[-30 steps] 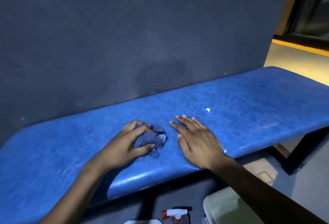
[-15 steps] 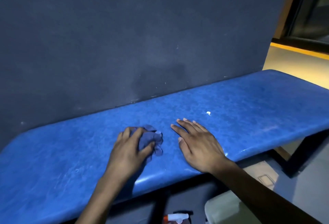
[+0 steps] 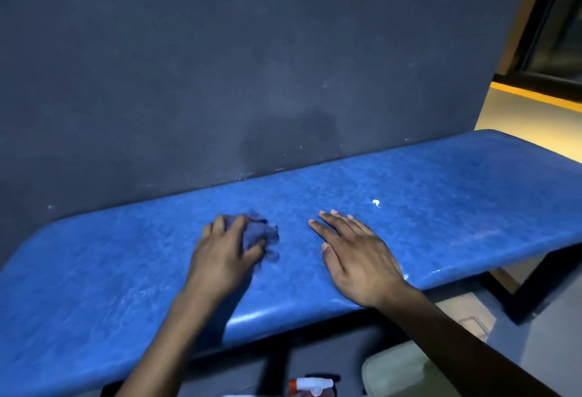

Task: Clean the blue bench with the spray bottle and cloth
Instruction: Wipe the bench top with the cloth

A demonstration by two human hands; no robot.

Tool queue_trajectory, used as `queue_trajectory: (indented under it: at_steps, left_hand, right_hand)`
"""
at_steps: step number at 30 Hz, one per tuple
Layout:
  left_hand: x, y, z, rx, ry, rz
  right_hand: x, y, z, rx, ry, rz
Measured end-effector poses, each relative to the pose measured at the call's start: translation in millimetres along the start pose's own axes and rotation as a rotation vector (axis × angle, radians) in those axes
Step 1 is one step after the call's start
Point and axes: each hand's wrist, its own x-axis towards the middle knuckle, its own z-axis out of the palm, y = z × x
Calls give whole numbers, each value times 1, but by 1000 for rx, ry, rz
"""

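Here the cloth [image 3: 261,236] is bunched into a wad and gripped by the left hand [image 3: 225,255], fingers curled over it and pressed onto the blue bench [image 3: 456,207] near its middle. The right hand [image 3: 356,258] is laid flat and open on the seat just beside it, palm down, holding nothing. The spray bottle [image 3: 310,386] is seen below the front edge of the bench, only its white and red head in view. The step in hand is judged to be wiping. It would be done best if the wad were spread flatter so that more fabric meets the surface, and if overlapping strokes were carried toward the white speck [image 3: 375,203] to the right, which appears not yet wiped away
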Motion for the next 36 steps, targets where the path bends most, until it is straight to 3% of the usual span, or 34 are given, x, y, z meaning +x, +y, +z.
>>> queue_trajectory:
  at_steps: [3, 5, 12, 15, 18, 20, 23, 26, 29, 33, 36]
  left_hand:
    - [47, 7, 8, 38, 46, -152]
    - [58, 25, 17, 18, 25, -163]
    - [-30, 50, -8, -145, -57, 114]
    - [-48, 46, -26, -214, -11, 131]
    - [-33, 44, -37, -338, 49, 90]
    - [-16, 59, -40, -419, 99, 91]
    - [9, 112, -38, -749, 81, 105]
    - [45, 169, -9, -929, 48, 159]
    - [87, 202, 47, -814, -43, 225]
    - [112, 216, 106, -196, -144, 289]
    - [110, 214, 104, -173, -199, 264]
  right_hand:
    - [1, 1, -1, 8, 2, 6]
    - [2, 1, -4, 22, -8, 10]
    - [-1, -7, -18, 10, -25, 17]
    - [-2, 0, -38, 42, 45, 13]
    - [-6, 54, -63, 64, 150, 148]
    - [-14, 105, -74, -19, 81, 279]
    - [-29, 150, -72, -95, -77, 385]
    - [-32, 158, -62, -96, -27, 375]
    - [-32, 162, -57, -99, 22, 364]
    - [-34, 165, -50, -78, 59, 351]
    - [-33, 165, -48, -80, 79, 344]
